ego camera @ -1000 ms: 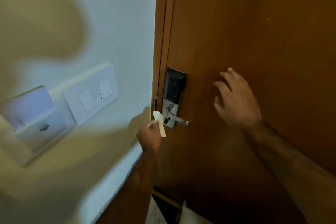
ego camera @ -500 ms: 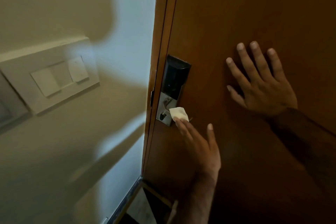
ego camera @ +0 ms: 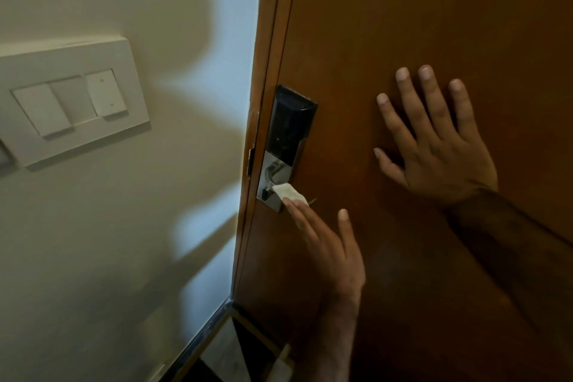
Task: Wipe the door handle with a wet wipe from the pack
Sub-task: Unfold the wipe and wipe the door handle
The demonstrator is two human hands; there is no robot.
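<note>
A small folded white wet wipe [ego camera: 290, 192] lies over the metal lever of the door handle [ego camera: 273, 175], which sits below a black electronic lock panel [ego camera: 290, 122] on the brown wooden door [ego camera: 403, 25]. My left hand [ego camera: 325, 245] reaches up from below and presses the wipe onto the lever with its fingertips; most of the lever is hidden under wipe and fingers. My right hand [ego camera: 434, 139] rests flat against the door to the right of the lock, fingers spread, holding nothing. The wipe pack is not in view.
A white switch plate [ego camera: 68, 102] is mounted on the cream wall left of the door frame [ego camera: 266, 71]. Dark skirting and floor [ego camera: 214, 338] show at the bottom, beside the door's lower edge.
A second ago my left hand held the wipe left of the handle; it has since moved onto the lever. My right hand went from hovering to flat on the door. My view moved closer.
</note>
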